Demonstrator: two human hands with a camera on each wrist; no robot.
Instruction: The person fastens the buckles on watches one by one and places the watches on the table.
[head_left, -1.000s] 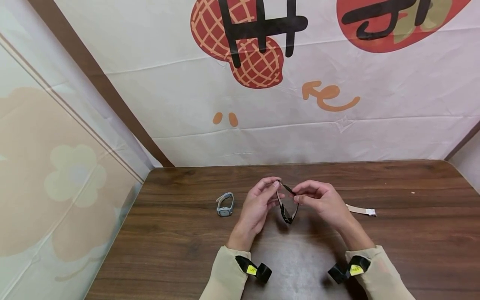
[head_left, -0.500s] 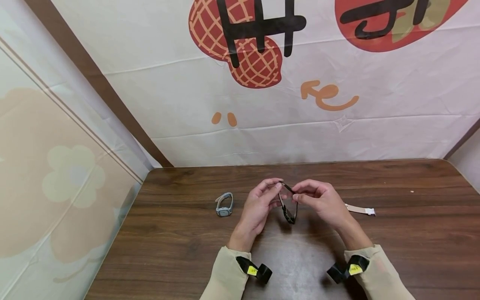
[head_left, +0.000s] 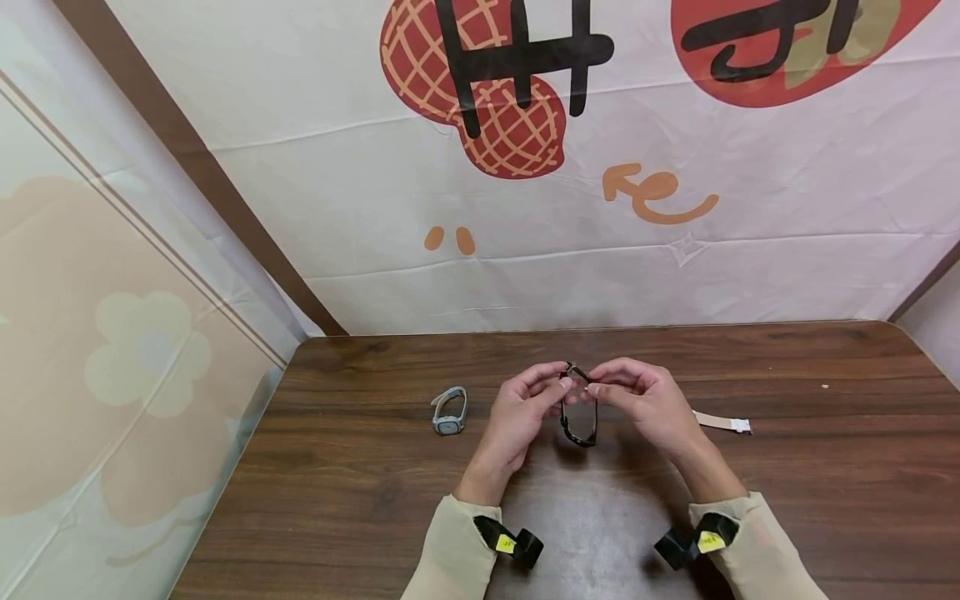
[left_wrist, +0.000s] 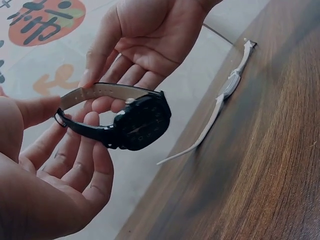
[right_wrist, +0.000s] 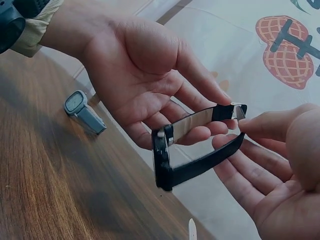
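Note:
A black wristwatch with a dark square-cornered case hangs above the table between both hands, its band forming a loop. My left hand pinches the strap at its metal buckle, thumb on top. My right hand pinches the other strap, which has punched holes and a beige lining. Both hands' fingertips are close together at the far end of the loop. In the right wrist view the watch case stands edge-on, and the left thumb covers part of the strap ends.
A blue-grey watch stands on the brown wooden table, left of the hands. Stretched out on the right lies a pale-strapped watch, partly hidden by the right hand in the head view. A printed cloth hangs behind the table.
The left fingertips have moved slightly right, closer to the right ones. The watch loop has turned and looks wider, with its strap ends closer together.

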